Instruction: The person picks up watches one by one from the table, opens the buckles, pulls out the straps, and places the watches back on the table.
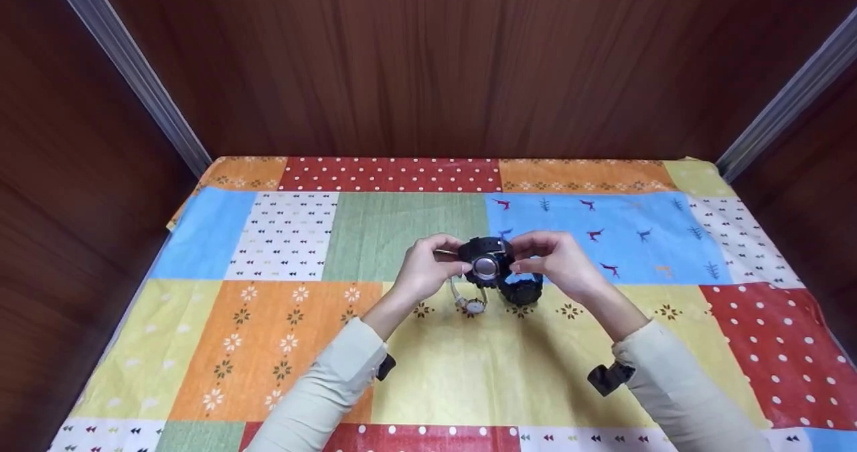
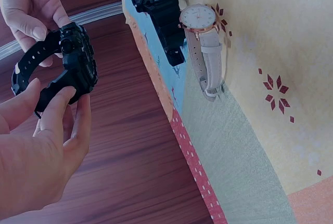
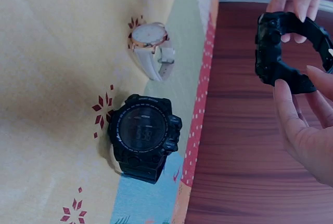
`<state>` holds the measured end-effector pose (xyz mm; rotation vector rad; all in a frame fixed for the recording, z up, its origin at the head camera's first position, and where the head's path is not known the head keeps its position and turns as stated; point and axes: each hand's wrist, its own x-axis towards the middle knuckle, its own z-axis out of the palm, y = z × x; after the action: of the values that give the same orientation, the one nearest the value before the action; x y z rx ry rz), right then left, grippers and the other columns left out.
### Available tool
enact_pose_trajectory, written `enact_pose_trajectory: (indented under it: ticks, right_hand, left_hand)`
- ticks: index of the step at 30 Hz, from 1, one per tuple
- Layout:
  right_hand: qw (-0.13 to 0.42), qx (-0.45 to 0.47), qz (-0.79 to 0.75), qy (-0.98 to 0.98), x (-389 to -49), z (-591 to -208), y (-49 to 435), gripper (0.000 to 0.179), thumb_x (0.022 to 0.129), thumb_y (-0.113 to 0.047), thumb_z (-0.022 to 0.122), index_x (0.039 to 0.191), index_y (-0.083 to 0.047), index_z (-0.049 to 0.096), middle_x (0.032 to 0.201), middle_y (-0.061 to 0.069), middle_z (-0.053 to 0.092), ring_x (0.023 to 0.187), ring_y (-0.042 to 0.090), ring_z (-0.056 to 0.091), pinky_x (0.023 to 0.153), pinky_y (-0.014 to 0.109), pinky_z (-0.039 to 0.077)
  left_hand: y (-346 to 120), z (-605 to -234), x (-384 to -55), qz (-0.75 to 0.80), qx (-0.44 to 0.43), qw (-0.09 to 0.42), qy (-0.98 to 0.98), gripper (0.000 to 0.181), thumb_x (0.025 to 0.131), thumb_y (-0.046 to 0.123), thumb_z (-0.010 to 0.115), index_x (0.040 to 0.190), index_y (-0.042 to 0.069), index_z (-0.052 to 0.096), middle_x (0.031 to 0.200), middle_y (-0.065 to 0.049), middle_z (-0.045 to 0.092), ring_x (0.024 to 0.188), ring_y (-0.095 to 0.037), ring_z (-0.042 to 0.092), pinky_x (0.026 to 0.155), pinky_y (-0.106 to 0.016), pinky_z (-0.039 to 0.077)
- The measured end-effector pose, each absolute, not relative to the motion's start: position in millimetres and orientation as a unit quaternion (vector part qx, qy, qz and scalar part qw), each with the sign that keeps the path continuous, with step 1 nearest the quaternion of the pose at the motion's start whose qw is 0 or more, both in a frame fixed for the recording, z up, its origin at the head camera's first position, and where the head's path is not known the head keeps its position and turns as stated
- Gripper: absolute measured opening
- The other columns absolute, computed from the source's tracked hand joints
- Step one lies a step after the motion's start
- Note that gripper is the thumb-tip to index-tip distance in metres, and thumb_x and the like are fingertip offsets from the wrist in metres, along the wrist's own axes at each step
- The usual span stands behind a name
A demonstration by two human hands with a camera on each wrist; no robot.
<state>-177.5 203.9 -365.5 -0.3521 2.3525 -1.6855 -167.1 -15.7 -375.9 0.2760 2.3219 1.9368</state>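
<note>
Between my two hands a black sports watch (image 1: 487, 268) is held up off the cloth, its strap bent into a loop and its round face toward the head camera. My left hand (image 1: 426, 268) pinches it at one side, thumb in front. On the opposite side my right hand (image 1: 556, 264) pinches it in the same way. Below lies a small watch (image 2: 199, 17) with a white dial, gold-coloured rim and pale strap. Beside that is a second black digital watch (image 3: 141, 128), face up in the right wrist view. Neither hand touches these two.
A patchwork-print cloth (image 1: 442, 365) covers the table. Dark wood-grain panels (image 1: 415, 63) enclose the back and both sides, with metal strips (image 1: 134, 70) at the corners. Small black devices (image 1: 609, 377) are strapped at both wrists.
</note>
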Motion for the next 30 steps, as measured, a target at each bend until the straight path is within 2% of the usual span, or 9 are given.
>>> enact_pose_trajectory:
  ticks: [8,15,19,25,30]
  right_hand:
    - [0.123,-0.119,-0.573,0.801,-179.3,-363.9,203.4,0.034,0.075,0.003,0.07,0.107,0.007,0.062,0.097,0.018,0.065,0.084,0.019,0.062,0.076,0.027,0.049]
    - [0.12,-0.128,-0.54,0.823,-181.1,-352.0,199.2,0.037,0.076,-0.006,0.072,0.111,0.001,0.062,0.101,0.013,0.065,0.094,0.024,0.058,0.076,0.03,0.049]
    - [0.119,-0.136,-0.524,0.832,-180.8,-345.2,196.1,0.035,0.077,-0.01,0.072,0.11,-0.003,0.064,0.1,0.011,0.065,0.089,0.022,0.059,0.074,0.031,0.049]
    - [0.119,-0.163,-0.521,0.829,-180.4,-343.7,192.7,0.033,0.078,-0.008,0.071,0.108,0.002,0.064,0.095,0.013,0.066,0.083,0.017,0.06,0.071,0.025,0.05]
    - [0.109,-0.171,-0.508,0.837,-180.1,-344.2,191.0,0.031,0.078,-0.009,0.071,0.106,0.002,0.065,0.093,0.013,0.066,0.082,0.017,0.06,0.07,0.024,0.049]
  left_hand:
    - [-15.2,-375.7,-167.5,0.634,0.085,0.047,0.767,0.026,0.073,-0.007,0.07,0.099,-0.005,0.064,0.095,-0.016,0.065,0.086,-0.025,0.064,0.071,-0.027,0.052]
    - [-15.6,-372.0,-166.7,0.622,0.08,0.042,0.778,0.025,0.073,-0.006,0.07,0.097,-0.003,0.065,0.094,-0.014,0.065,0.085,-0.024,0.064,0.071,-0.028,0.052]
    - [-15.5,-370.4,-166.2,0.616,0.086,0.039,0.782,0.024,0.074,-0.005,0.07,0.097,-0.002,0.065,0.094,-0.013,0.065,0.085,-0.024,0.063,0.072,-0.029,0.051]
    - [-13.6,-367.9,-165.7,0.603,0.087,0.037,0.792,0.023,0.074,-0.004,0.07,0.097,-0.001,0.066,0.093,-0.012,0.066,0.087,-0.023,0.062,0.073,-0.027,0.05]
    - [-13.6,-366.7,-166.1,0.582,0.095,0.032,0.807,0.022,0.075,-0.003,0.07,0.097,0.0,0.066,0.095,-0.011,0.066,0.093,-0.024,0.06,0.082,-0.033,0.047]
